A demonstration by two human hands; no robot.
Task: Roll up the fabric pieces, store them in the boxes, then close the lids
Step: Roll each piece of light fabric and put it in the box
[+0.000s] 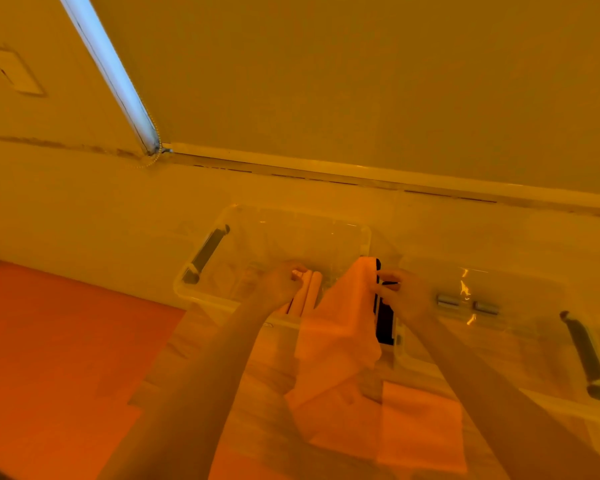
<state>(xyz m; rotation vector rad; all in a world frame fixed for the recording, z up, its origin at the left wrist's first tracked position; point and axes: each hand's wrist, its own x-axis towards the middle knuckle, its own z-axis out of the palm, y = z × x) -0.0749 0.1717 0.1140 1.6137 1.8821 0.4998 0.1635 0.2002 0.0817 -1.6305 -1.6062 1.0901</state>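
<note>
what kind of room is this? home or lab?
Probably a home room, seen at floor level. A wall switch plate and a window frame are behind, and clear plastic storage boxes sit on a wood-look floor beside an orange mat. Heavy orange tint, so hedge.

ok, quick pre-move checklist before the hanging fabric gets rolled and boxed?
1. Right hand pinches the top edge of the hanging fabric piece: ok.
2. Left hand free to help: cannot tell, fingers curled at the rolled pieces.
3. Left box open with room left: ok.
4. Hanging fabric piece rolled: not ok, it hangs loose.
5. Right box open: cannot tell, clear plastic and glare.
6. More flat fabric waiting below: ok.
</note>
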